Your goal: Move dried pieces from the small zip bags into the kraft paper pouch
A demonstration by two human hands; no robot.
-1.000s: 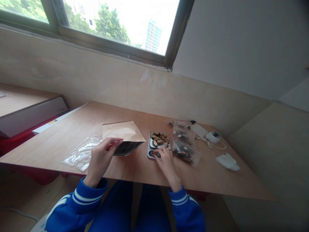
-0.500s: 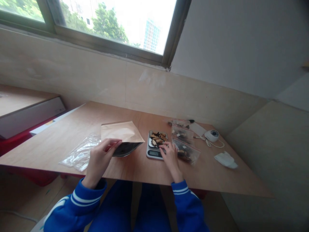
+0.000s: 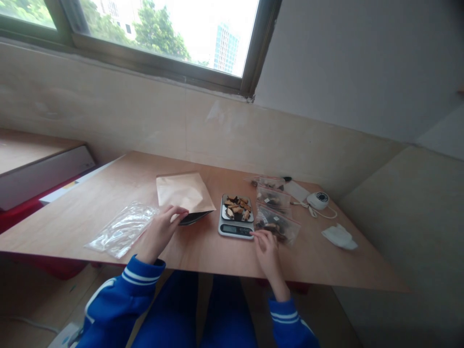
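Here's the scale (image 3: 236, 229) on the table (image 3: 195, 252), loaded with brown dried pieces (image 3: 238, 208) on its plate. Left of it, the left hand (image 3: 163, 232) has its fingers clamped on the open edge of the paper bag (image 3: 183, 192), dark inside. At the scale's near right corner comes the right hand (image 3: 267, 249), thumb and fingertips close together; whether they pinch anything, I can't tell. Just right of the scale lie the clear bags (image 3: 277, 220), and farther right, the white camera (image 3: 318, 200), seemingly, with its cable.
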